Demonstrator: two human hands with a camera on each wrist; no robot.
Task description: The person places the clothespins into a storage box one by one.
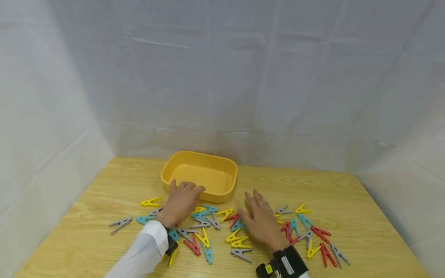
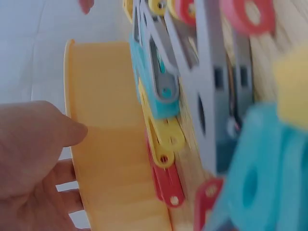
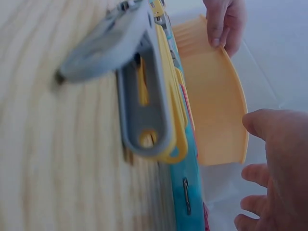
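Observation:
A yellow plastic tub [image 1: 199, 175] stands empty at the back middle of the wooden table [image 1: 365, 200]. My left hand [image 1: 184, 193] lies against the tub's near wall, fingers relaxed on its rim; the right wrist view shows the left hand [image 3: 224, 24] touching the tub [image 3: 214, 106]. My right hand [image 1: 255, 208] is spread flat, palm down, over scattered clothes pegs [image 1: 236, 235] and holds nothing. Coloured pegs lie in front of the tub; a grey peg [image 3: 139, 96] on a yellow one fills the right wrist view. The left wrist view shows the thumb [image 2: 72, 132] by the tub wall [image 2: 106, 144].
Several pegs in grey, teal, yellow and red spread from a grey peg [image 1: 119, 224] at the left to a grey peg [image 1: 338, 255] at the right. White cloth walls [image 1: 222, 77] close in the table on three sides. A black wrist camera [image 1: 281, 264] sits on my right wrist.

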